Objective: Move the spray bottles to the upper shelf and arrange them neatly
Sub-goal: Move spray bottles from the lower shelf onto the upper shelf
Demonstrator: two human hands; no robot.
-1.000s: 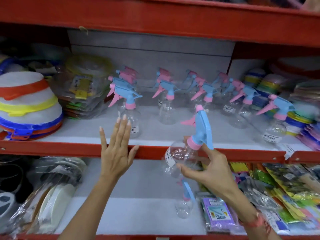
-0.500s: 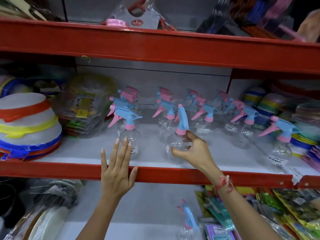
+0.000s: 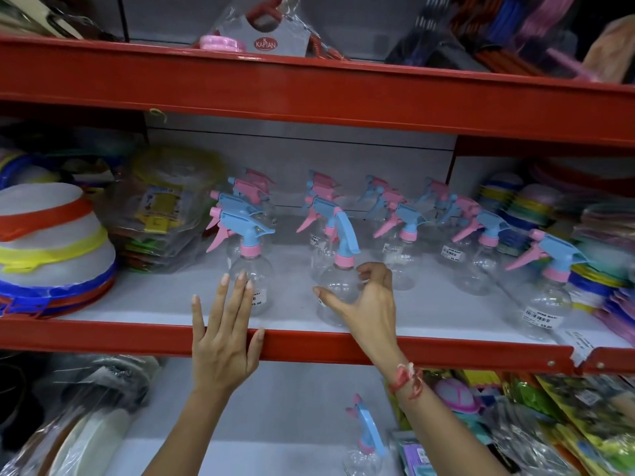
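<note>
Head view: spray bottle [image 3: 335, 286] stood at upper shelf [image 3: 309, 345] front, grasped by right hand [image 3: 366, 304]. Left hand [image 3: 223, 338] released, flat on shelf edge. Rows of bottles [image 3: 405, 231] already placed behind. One bottle [image 3: 366, 441] left on lower shelf [image 3: 275, 424]; task judged nearly done.

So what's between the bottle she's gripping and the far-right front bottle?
Bare white shelf at the front edge, head view; the gripped bottle and far-right bottle stand apart.

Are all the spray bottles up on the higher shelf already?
No, one spray bottle stands on the lower shelf, below the right hand.
</note>
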